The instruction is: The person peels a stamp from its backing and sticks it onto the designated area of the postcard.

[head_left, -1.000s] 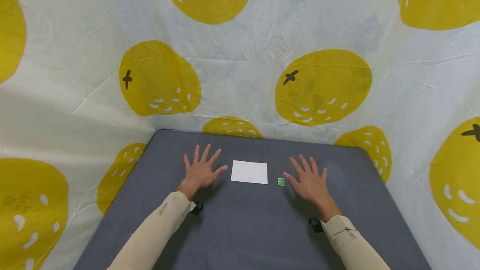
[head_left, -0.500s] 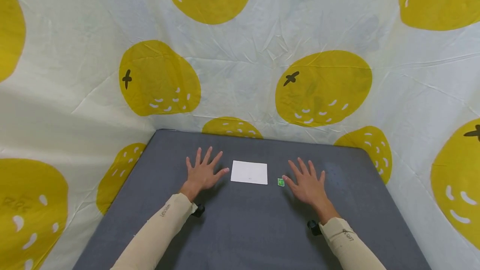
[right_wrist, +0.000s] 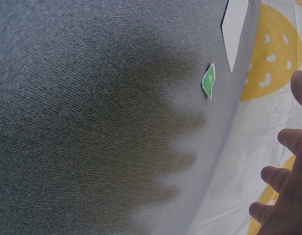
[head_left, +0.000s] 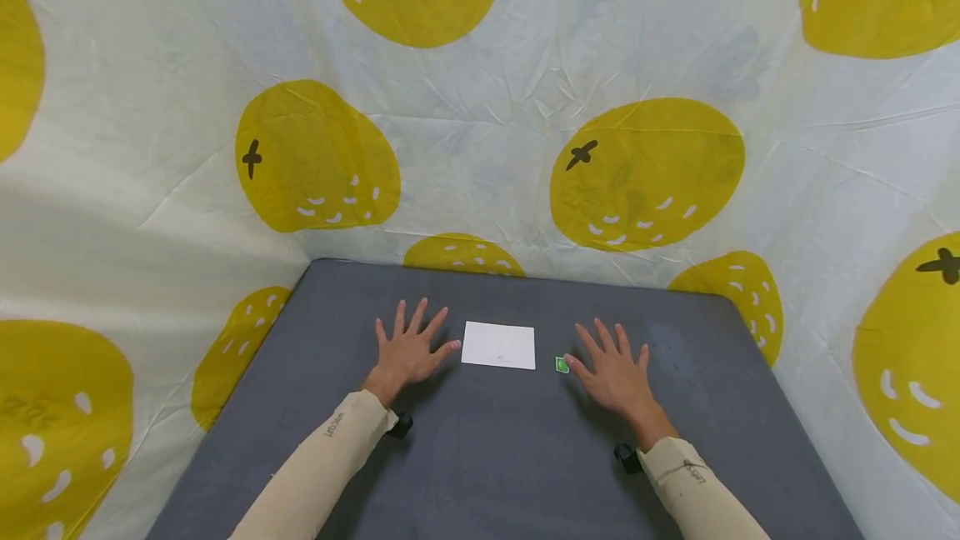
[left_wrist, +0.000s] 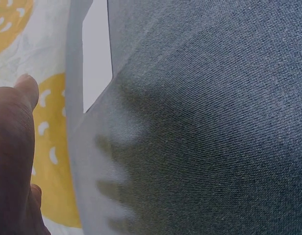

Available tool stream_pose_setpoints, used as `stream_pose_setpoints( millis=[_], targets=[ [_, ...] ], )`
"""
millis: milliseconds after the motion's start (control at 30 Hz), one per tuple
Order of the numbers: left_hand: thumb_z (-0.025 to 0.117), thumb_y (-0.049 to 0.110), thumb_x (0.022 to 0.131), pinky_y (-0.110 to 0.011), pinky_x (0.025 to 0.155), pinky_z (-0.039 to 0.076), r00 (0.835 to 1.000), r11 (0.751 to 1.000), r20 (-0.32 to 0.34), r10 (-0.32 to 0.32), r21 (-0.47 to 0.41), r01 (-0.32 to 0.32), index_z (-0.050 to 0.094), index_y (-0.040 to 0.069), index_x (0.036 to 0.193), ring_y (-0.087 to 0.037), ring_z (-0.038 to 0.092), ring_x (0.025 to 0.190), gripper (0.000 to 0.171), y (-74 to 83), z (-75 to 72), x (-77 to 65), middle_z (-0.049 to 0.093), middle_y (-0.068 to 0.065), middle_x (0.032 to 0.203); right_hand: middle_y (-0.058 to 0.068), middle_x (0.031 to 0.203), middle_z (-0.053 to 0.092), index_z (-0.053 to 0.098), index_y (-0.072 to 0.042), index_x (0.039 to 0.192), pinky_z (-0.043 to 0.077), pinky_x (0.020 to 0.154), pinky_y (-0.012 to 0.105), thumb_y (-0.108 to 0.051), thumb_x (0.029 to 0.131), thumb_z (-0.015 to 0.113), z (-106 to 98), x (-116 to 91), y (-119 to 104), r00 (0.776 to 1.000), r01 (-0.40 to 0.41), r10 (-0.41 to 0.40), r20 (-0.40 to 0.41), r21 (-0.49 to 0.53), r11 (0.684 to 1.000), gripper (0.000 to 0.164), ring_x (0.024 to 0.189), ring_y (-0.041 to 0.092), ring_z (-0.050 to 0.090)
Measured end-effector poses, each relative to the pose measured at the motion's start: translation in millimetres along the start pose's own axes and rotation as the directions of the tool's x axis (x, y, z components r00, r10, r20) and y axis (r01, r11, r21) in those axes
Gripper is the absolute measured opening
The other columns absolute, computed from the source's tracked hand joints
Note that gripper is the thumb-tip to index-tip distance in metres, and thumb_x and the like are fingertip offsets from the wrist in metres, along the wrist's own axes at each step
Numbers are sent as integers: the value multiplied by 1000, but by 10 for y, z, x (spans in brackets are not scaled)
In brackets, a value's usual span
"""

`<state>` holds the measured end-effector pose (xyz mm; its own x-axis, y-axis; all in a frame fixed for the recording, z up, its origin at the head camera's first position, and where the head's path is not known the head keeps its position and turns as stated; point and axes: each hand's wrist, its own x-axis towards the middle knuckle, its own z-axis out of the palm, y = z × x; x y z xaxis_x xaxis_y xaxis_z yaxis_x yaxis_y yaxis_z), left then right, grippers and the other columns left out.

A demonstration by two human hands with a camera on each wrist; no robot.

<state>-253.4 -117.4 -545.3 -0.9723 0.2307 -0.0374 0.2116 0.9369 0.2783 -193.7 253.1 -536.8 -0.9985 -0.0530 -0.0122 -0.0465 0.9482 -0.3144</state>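
Note:
My left hand (head_left: 407, 357) hovers over the dark grey table with its fingers spread and nothing in them. A white rectangular sheet (head_left: 498, 345) lies flat just right of its thumb, with a tiny mark near the lower edge. To the right of that sheet is a small green square piece with a white border (head_left: 561, 365), like a sticker or stamp; in the right wrist view this green piece (right_wrist: 209, 82) looks slightly curled. My right hand (head_left: 617, 373), also spread and holding nothing, hangs above the table, its thumb tip overlapping the green piece's edge in the head view.
The grey cloth-covered table (head_left: 495, 457) meets a white curtain (head_left: 480, 165) printed with yellow fruit at the back and along both sides. Dark cameras sit under both wrists, and shadows of the hands fall on the cloth.
My left hand has shifted slightly right and nearer to me. My right hand has drifted a little left, its thumb now closer to the green piece. The sheet and green piece stay put.

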Motion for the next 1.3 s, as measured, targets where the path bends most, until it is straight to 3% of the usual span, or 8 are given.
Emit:
stream_pose_setpoints(
  millis=[767,1100,1300],
  targets=[
    [42,73,101,-80,121,-1,1000,999,18,-4,-36,5,22,41,166,-42,-5,164,76,53,44,58,8,-3,178,19,173,23,35,-21,164,4,115,86,-55,105,53,-5,-21,-20,1000,14,-14,-27,11,1000,71,159,53,12],
    [43,72,101,-82,120,4,1000,1000,19,0,-25,0,28,37,165,-46,4,163,75,85,138,32,15,-6,177,19,173,24,36,-22,164,4,115,86,-55,105,53,71,-55,-10,1000,20,-20,-20,18,1000,70,159,53,12],
    [42,73,101,-82,120,4,1000,999,28,4,-36,-3,27,37,166,-45,2,164,76,113,170,39,14,-6,177,18,173,25,37,-23,163,3,115,86,-55,105,53,90,-48,-13,1000,20,-19,-25,11,1000,69,159,53,13]
  ],
)
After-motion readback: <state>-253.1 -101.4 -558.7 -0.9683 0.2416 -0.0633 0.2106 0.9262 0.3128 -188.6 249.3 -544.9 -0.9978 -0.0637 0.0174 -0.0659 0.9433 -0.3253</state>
